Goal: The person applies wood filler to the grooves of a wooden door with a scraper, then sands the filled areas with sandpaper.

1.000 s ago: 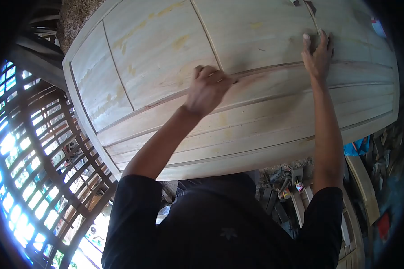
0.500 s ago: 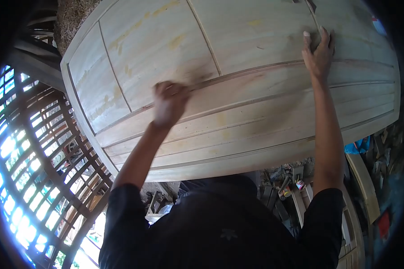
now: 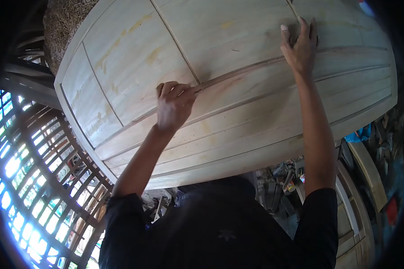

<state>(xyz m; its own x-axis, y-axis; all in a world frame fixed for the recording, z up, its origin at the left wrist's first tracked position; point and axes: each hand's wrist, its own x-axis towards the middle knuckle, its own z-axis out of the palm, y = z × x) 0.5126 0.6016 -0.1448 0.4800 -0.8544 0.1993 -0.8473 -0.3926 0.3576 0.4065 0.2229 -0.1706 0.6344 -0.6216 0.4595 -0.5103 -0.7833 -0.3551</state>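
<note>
A large pale wooden door panel, with raised mouldings and yellowish patches, lies in front of my body. My left hand is closed, with bent fingers pressed down at the long moulding groove, near where a dividing groove meets it. Whatever sits under those fingertips, if anything, is hidden. On the right part of the panel, my right hand rests with its fingers spread beside another dividing groove, and nothing shows in it.
To the left stands a wooden lattice with bright light behind it. Scrap wood and a can lie on the ground below the panel. At the right are a blue plastic bag, a wooden board and another framed panel.
My left hand, blurred by motion earlier, now appears sharp at the groove, with its fingers bent. My right hand stays at the same place on the panel while the whole view has shifted slightly.
</note>
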